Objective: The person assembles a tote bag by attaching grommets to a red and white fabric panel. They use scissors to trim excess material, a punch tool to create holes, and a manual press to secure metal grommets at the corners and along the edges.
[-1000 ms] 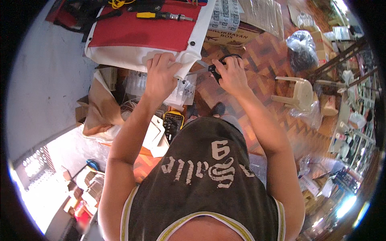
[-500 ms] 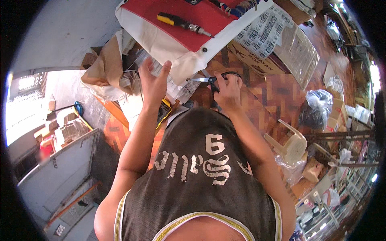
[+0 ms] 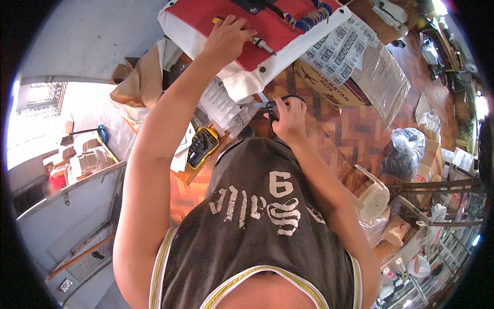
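My left hand [image 3: 229,40] reaches over the red and white fabric piece [image 3: 194,24], its fingers closed round the handle of a yellow and black screwdriver [image 3: 264,45]. The screwdriver's metal shaft sticks out past my fingers, over the red panel. In my right hand [image 3: 291,119] is a pair of scissors [image 3: 271,105] with black handles. Their blades point left, just below the fabric's white corner. Printed sheets in clear plastic [image 3: 226,107] lie under that corner. A yellow and black bit case [image 3: 204,148] stands open beside my left forearm.
A plastic-wrapped cardboard box [image 3: 329,82] sits to the right of the fabric. Crumpled brown paper [image 3: 141,82] lies at the left. On the right of the parquet floor are a cream plastic stool [image 3: 374,198] and a dark bundle in clear plastic [image 3: 401,154].
My left hand has moved up and forward from beside the white corner onto the screwdriver and closed on it. My right hand keeps the scissors in nearly the same place.
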`<state>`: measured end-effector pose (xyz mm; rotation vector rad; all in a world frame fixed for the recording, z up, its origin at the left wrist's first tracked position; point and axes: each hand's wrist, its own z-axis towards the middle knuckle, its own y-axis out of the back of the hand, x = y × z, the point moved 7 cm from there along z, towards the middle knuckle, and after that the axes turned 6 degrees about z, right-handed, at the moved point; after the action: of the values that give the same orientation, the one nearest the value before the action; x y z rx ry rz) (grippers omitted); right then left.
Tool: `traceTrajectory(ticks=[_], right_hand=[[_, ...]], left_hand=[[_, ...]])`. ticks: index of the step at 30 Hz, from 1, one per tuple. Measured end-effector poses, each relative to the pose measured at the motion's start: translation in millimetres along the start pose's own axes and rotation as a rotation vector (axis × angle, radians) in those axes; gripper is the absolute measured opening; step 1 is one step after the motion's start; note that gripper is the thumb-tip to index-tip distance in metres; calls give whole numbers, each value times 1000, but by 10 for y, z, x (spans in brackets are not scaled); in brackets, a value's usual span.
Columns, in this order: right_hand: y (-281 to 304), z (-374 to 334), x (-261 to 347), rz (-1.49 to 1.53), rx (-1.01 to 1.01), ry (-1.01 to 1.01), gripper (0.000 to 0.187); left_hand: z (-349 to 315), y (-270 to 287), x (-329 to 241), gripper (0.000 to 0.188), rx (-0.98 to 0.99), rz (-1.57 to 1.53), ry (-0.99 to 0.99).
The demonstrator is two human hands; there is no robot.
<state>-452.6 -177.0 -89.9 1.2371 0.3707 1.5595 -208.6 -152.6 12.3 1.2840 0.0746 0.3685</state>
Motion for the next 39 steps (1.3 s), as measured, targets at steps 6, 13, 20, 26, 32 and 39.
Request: traceTrajectory(ticks=[6, 13, 20, 26, 32, 39], right_hand=[[8, -24, 101, -50, 61, -111, 56], [5, -47, 233, -56, 30, -164, 58], [-45, -100, 255, -81, 8, -195, 61], [-45, -93, 299, -85, 5, -218, 59], [-58, -86, 321, -81, -28, -198, 58], [-105, -120, 342, -68, -49, -209, 58]], left_hand=[[338, -133, 93, 26, -15, -5, -147], [509, -163, 179, 44, -214, -12, 138], [395, -204, 444, 73, -7, 50, 262], [379, -283, 505, 72, 37, -32, 237], [69, 73, 529, 57, -386, -251, 201], [-1750, -937, 195, 49, 215, -991, 1001]])
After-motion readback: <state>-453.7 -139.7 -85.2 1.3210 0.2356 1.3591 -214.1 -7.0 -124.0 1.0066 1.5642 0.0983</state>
